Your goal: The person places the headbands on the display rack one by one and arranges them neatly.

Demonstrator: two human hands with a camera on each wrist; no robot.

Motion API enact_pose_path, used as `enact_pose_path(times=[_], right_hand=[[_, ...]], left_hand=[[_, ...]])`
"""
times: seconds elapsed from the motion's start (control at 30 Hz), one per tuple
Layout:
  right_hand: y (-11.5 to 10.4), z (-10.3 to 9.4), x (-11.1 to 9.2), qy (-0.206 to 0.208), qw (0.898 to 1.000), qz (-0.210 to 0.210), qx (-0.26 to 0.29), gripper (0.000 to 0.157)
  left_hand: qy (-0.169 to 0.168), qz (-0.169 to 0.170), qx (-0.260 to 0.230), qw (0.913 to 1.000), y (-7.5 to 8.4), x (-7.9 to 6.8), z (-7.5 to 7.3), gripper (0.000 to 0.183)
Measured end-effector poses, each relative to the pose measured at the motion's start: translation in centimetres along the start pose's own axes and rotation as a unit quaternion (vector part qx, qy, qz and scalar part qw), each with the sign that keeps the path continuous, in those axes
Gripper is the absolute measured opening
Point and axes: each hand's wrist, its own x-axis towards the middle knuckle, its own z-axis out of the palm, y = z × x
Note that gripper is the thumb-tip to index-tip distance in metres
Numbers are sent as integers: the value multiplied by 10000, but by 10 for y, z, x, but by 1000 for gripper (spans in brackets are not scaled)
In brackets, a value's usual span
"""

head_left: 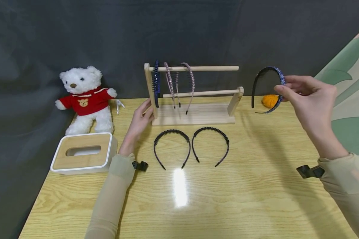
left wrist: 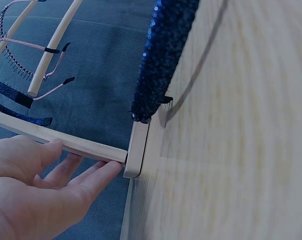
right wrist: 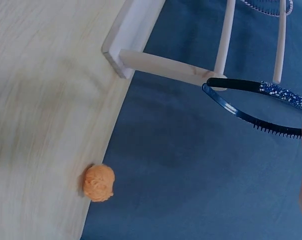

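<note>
My left hand (head_left: pixel 139 121) holds the left upright of a wooden headband rack (head_left: pixel 194 114), thumb on one side and fingers on the other in the left wrist view. My right hand (head_left: pixel 314 99) pinches a blue glittery headband (head_left: pixel 281 74) by its side, raised to the right of the rack. In the right wrist view, the headband's two ends (right wrist: pixel 231 84) point towards the rack, and only part of the hand shows. From the upper bar (head_left: pixel 212 68) hang a dark blue headband (head_left: pixel 156 83) by the left upright and two pink headbands (head_left: pixel 192 78) farther right.
Two dark toothed headbands (head_left: pixel 172 131) (head_left: pixel 210 128) lie side by side before the rack. To the left are a white teddy bear (head_left: pixel 88 103) in a red top, a tissue box (head_left: pixel 83 152) and a small white clip (head_left: pixel 119 105). An orange ball (right wrist: pixel 98 183) sits by the table's back edge.
</note>
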Motion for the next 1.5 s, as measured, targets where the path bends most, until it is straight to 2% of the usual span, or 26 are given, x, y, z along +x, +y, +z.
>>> enact_pose_path(times=[0.43,1.03,1.5], right_hand=[[-14,16,7,191,9996,-187,3,29],[-33,40,15,304,9971,-383,581,25],[-38,57,21,328,9945,-450,887,23]], left_hand=[[-14,-30,-7,10000,1,-1,0,55],[4,-67,-76,9999,-1,0,0,55],[-11,-20,-79,10000,-1,-1,0,55]])
